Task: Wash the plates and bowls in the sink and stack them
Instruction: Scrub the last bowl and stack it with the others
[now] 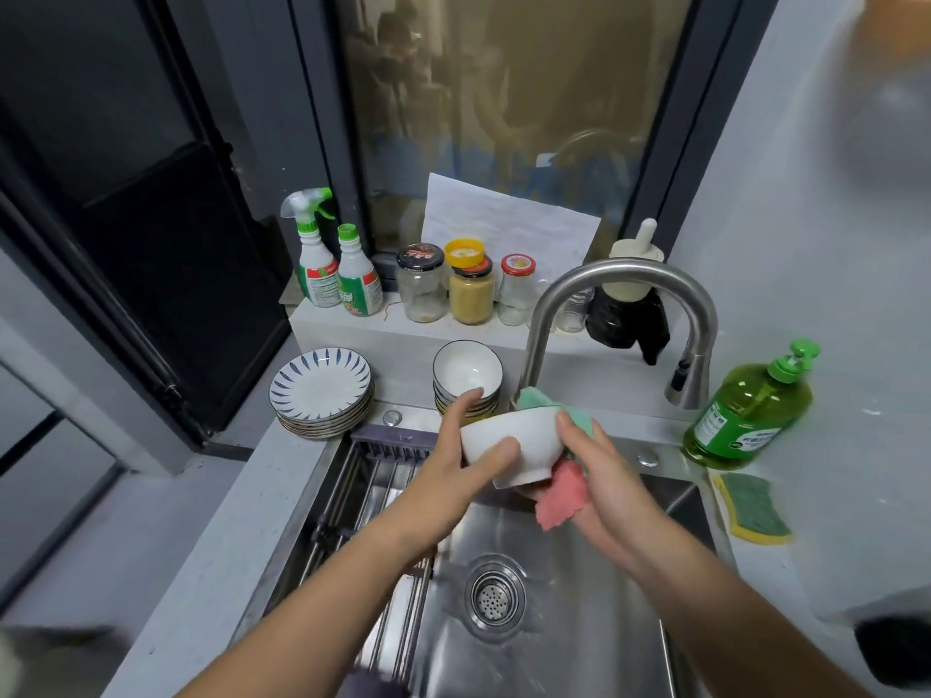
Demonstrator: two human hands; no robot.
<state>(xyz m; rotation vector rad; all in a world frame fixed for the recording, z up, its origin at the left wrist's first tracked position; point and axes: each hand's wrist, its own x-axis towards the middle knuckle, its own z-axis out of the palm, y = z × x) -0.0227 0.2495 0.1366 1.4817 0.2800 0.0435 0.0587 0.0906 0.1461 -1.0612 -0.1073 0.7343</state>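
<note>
We held a small white ceramic bowl (pixel 509 438) in the air above the stainless steel sink (pixel 579 561), with its foot lowest and nearest us. Our left hand (pixel 453 445) gripped it from the left, the thumb curled against the outer wall and the fingers hooked over the far rim. Our right hand (pixel 599 476) was closed round a green and pink cleaning cloth (pixel 559 501) and pressed it against the bowl's right side. The green part rose over the rim and the pink part hung below the foot. We could not tell whether the cloth was one piece or two.

On the grey counter behind the sink sat a stack of white plates with blue leaf-patterned rims (pixel 322 390). To its right, apart from it, stood a stack of white dark-rimmed bowls (pixel 467 377), just beyond our left fingers. A curved brushed-metal faucet (pixel 619 277) arched over the back of the sink, its spray head hanging at the right.

A metal roll-up drying rack (pixel 373 491) covered the left part of the basin, and a round perforated drain strainer (pixel 495 596) lay in its floor. To the right of the sink stood a green pump bottle of dish soap (pixel 750 410), with a yellow and green scouring sponge (pixel 753 506) lying flat in front of it.

On the raised ledge behind were two white and green spray bottles (pixel 315 254) and three glass jars with coloured lids (pixel 471 284), with a white sheet of paper (pixel 504 224) propped against the window.
</note>
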